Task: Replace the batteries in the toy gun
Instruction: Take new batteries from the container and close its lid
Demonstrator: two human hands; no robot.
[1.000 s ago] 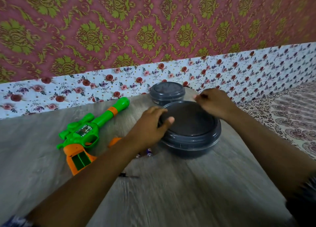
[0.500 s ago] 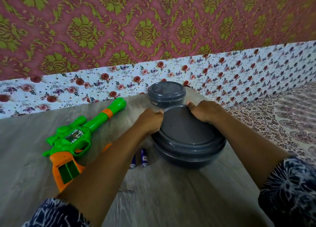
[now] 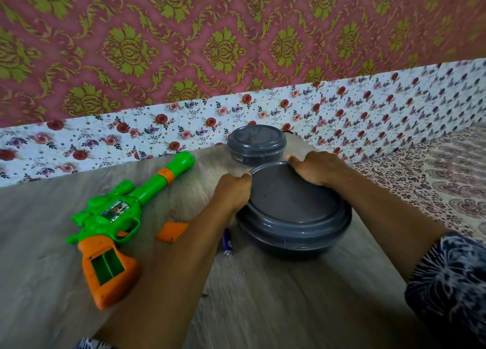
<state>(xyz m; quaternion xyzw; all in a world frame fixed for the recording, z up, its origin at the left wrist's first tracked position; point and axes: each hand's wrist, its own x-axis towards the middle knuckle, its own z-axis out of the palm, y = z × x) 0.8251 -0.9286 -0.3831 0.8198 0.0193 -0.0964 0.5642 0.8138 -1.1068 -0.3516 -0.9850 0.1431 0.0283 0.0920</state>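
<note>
A green and orange toy gun (image 3: 115, 217) lies on the wooden table at the left, its grip compartment open and showing empty green slots. Its orange battery cover (image 3: 171, 231) lies loose beside it. A purple battery (image 3: 226, 244) pokes out from under my left forearm. A large grey round lidded container (image 3: 294, 212) stands in the middle. My left hand (image 3: 232, 192) grips the lid's far-left rim. My right hand (image 3: 314, 168) grips the far-right rim.
A smaller grey lidded container (image 3: 256, 145) stands just behind the large one, against the floral wall strip (image 3: 157, 130). A patterned cloth (image 3: 434, 175) covers the surface to the right of the table (image 3: 263, 309).
Both hands moved from the container's sides to the far edge of its lid and now grip it. The view shifted closer, so the gun appears lower left and the orange cover shows.
</note>
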